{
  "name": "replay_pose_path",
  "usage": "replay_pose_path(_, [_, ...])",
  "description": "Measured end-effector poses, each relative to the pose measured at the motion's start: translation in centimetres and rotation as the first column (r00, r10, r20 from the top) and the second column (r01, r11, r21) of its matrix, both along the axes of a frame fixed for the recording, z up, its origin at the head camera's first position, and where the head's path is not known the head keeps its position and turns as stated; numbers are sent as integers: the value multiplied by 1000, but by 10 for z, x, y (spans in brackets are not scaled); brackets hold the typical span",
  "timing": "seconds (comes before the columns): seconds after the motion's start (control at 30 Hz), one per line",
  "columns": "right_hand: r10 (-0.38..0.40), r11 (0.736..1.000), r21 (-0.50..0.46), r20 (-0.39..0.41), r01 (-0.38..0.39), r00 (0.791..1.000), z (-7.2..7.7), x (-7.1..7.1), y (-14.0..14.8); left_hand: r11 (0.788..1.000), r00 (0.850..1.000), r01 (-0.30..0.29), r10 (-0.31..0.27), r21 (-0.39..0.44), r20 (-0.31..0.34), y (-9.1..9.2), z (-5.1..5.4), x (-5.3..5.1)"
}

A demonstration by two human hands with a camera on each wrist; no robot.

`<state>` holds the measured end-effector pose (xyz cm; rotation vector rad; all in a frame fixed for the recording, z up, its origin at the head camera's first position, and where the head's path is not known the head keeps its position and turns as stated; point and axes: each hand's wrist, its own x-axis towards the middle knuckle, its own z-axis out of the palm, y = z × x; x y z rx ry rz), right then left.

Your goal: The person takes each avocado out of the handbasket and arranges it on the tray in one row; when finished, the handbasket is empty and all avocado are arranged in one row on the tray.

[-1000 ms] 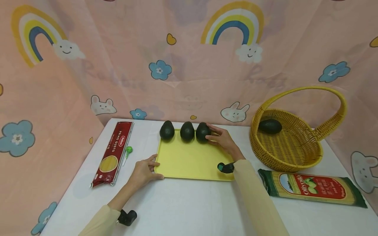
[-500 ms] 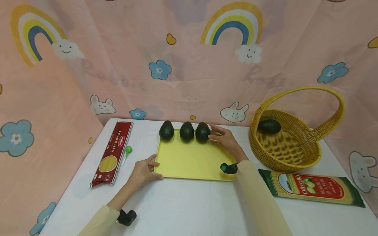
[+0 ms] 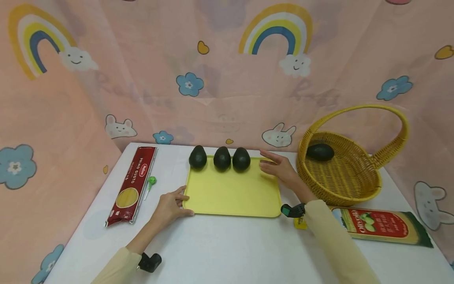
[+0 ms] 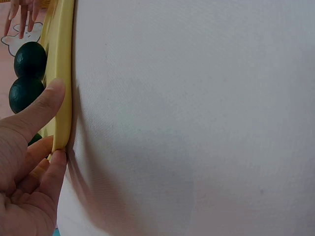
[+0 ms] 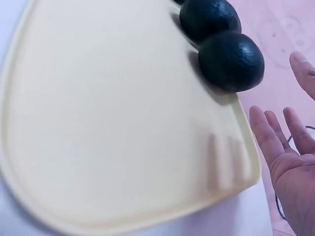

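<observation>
Three dark green avocados stand in a row along the far edge of a yellow tray (image 3: 230, 193): a left avocado (image 3: 198, 157), a middle avocado (image 3: 222, 159) and a right avocado (image 3: 241, 159). My left hand (image 3: 170, 207) holds the tray's near left corner, its thumb along the front rim and its fingers at the side, as the left wrist view shows. Above the tray's far right corner, my right hand (image 3: 281, 169) is apart from the right avocado with its fingers extended and holds nothing. Another avocado (image 3: 320, 152) lies in a yellow wicker basket (image 3: 338, 185).
A red spaghetti pack (image 3: 132, 185) and a green lollipop (image 3: 151, 180) lie left of the tray. On the right, a green-ended pasta pack (image 3: 386, 227) lies before the basket, partly behind the right sleeve. A small yellow item (image 3: 300, 223) shows beneath the right wrist.
My right hand has let go of the right avocado and moved away to the right. The left hand stays at the tray corner. The small yellow item has come into sight.
</observation>
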<state>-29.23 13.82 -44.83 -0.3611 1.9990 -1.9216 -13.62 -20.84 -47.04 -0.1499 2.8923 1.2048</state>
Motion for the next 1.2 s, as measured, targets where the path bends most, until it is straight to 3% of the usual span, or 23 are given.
replay_pose_path(0.23, [22, 999, -31, -11, -22, 1000, 12, 13, 21, 1000, 1000, -5, 5, 0, 6, 1, 1, 0])
replay_pose_path(0.47, [23, 983, -182, -69, -35, 997, 20, 21, 54, 1000, 1000, 2, -2, -7, -2, 1, 2, 0])
replay_pose_path(0.6, [67, 962, -258, -101, -92, 993, 27, 26, 73, 1000, 1000, -2, 2, 0, -5, 1, 1, 0])
replay_pose_path(0.87, [173, 938, -279, -130, -203, 976, 42, 39, 116, 1000, 1000, -4, 3, 9, 1, 2, 0, 1])
replay_pose_path(1.07, [89, 966, -235, -103, -111, 991, 47, 39, 159, 1000, 1000, -8, 7, 19, 6, 1, 0, 0])
replay_pose_path(1.2, [-2, 979, -206, -18, -1, 1000, 43, 31, 181, 1000, 1000, -2, 2, 19, -3, 1, -1, 1])
